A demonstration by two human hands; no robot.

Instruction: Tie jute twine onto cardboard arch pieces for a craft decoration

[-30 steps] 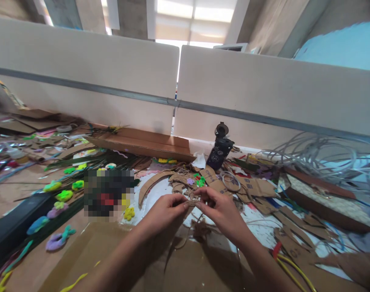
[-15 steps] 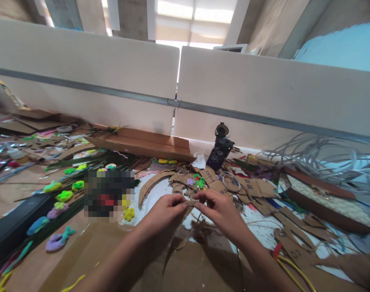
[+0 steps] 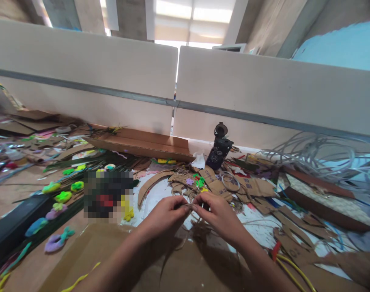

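My left hand (image 3: 166, 214) and my right hand (image 3: 218, 215) meet fingertip to fingertip over the middle of the table. Between them they pinch a small twine-wrapped cardboard piece (image 3: 189, 206), mostly hidden by the fingers. Loose brown twine strands (image 3: 198, 229) hang from it onto the brown cardboard sheet (image 3: 185, 267) under my forearms. Just beyond the hands lies a curved cardboard arch (image 3: 150, 184) and a twine-covered piece with small green and purple flowers (image 3: 198, 181).
A dark bottle-like device (image 3: 218, 148) stands behind the hands. A long cardboard tray (image 3: 142, 144) lies at the back. Fuzzy coloured flowers (image 3: 63, 196) and green stems lie left. Cardboard scraps (image 3: 258, 188), clear tubing (image 3: 319, 156) and yellow wires (image 3: 290, 271) crowd the right. White partitions (image 3: 264, 93) wall the back.
My hands have drawn a little closer together, and the piece between them is more hidden by my fingertips. The view has shifted slightly.
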